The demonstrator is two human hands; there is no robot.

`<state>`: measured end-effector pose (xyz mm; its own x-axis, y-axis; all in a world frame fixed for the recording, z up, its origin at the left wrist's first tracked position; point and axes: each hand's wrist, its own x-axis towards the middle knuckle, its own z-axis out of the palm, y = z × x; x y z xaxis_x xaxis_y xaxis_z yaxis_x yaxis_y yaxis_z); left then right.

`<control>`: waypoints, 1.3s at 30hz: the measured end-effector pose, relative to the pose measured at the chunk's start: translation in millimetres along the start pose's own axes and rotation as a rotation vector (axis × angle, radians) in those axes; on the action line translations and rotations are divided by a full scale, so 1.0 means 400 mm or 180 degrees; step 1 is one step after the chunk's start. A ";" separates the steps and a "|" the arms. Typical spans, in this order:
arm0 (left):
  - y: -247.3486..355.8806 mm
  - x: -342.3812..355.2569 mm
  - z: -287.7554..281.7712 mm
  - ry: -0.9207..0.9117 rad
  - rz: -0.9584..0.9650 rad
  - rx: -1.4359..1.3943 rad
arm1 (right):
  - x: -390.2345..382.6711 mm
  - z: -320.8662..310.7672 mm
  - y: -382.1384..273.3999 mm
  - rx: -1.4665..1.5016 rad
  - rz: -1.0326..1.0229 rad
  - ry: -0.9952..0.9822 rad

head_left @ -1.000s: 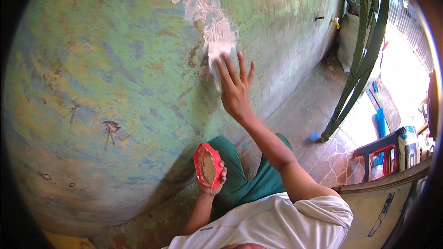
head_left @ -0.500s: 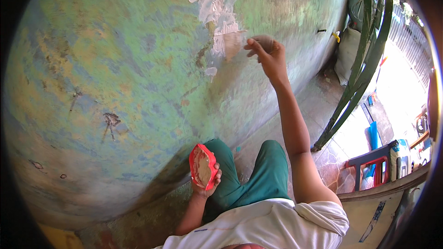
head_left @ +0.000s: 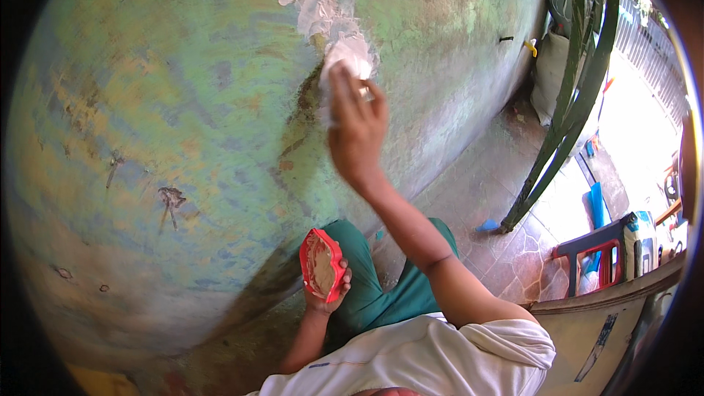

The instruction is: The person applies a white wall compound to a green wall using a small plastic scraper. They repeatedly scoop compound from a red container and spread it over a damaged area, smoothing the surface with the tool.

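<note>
My left hand [head_left: 330, 290] holds a red, wavy-edged container [head_left: 322, 260] with beige paste in it, low in front of the wall, by my green-trousered knee. Higher up, my right hand [head_left: 352, 128] is at the white filler patch [head_left: 326, 7] on the mottled green wall [head_left: 191, 95], gripping what looks like a thin flat spreader, blurred and mostly hidden behind the fingers. Old marks and small holes [head_left: 172, 202] show lower left on the wall.
At the right, long dark green strips [head_left: 590, 88] lean by stuffed sacks [head_left: 550, 73]; a yellow tap [head_left: 530, 48] is on the wall. Stacked plastic stools [head_left: 587, 257], a bag [head_left: 638, 242] and a blue item [head_left: 595, 205] lie beyond the tiled floor [head_left: 477, 249], beside a wooden ledge [head_left: 609, 301].
My right hand drew back to the right half a second ago and has since swung left onto the white patch again. My left hand and the container have shifted slightly left since a second ago.
</note>
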<state>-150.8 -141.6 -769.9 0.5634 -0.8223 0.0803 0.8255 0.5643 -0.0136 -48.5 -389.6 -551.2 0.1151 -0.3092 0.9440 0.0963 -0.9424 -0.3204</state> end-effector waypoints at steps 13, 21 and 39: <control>0.000 -0.008 -0.018 -0.0095 0.0109 0.0066 | 0.035 -0.101 0.036 0.2784 0.1724 -0.0140; -0.004 0.003 -0.002 -0.0229 0.0045 -0.0031 | 0.083 -0.103 0.217 0.1860 0.2027 0.0193; 0.001 -0.002 -0.006 -0.0211 0.0026 -0.0031 | -0.020 -0.092 -0.068 0.1089 0.0428 0.0109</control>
<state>-151.0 -141.0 -772.3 0.5670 -0.8106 0.1460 0.8212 0.5701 -0.0243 -88.3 -366.2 -546.9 0.1165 -0.4368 0.8920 0.4083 -0.7976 -0.4440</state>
